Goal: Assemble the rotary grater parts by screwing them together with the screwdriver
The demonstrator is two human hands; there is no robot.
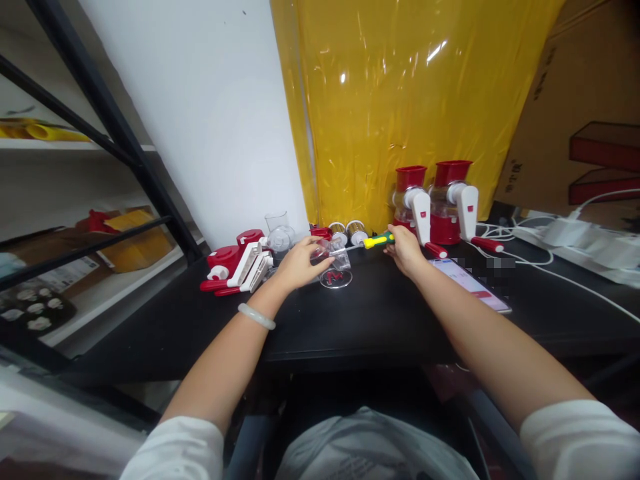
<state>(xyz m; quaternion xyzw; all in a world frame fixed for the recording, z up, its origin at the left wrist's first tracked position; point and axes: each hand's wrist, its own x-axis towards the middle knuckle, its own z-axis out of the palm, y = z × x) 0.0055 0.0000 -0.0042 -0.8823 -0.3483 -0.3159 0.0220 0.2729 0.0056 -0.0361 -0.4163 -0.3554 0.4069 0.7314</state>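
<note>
My right hand point(404, 249) is closed around the handle of a yellow and green screwdriver point(379, 241). Its metal shaft points left and meets a clear plastic housing point(341, 259) with a round base lying on the black table. My left hand point(303, 261) grips that housing from the left, its fingers curled over the top. Where exactly the screwdriver's tip sits in the clear part is too small to tell. Just behind the housing stand two grater drums point(356, 232) with white rims, next to a small red part point(321, 233).
Red bases point(223, 257) and white crank arms with red handles point(249, 268) lie at left, near a clear hopper point(280, 235). Two assembled rotary graters point(453, 203) stand at right. A phone point(470, 285), white cables and a power strip point(590, 247) lie further right.
</note>
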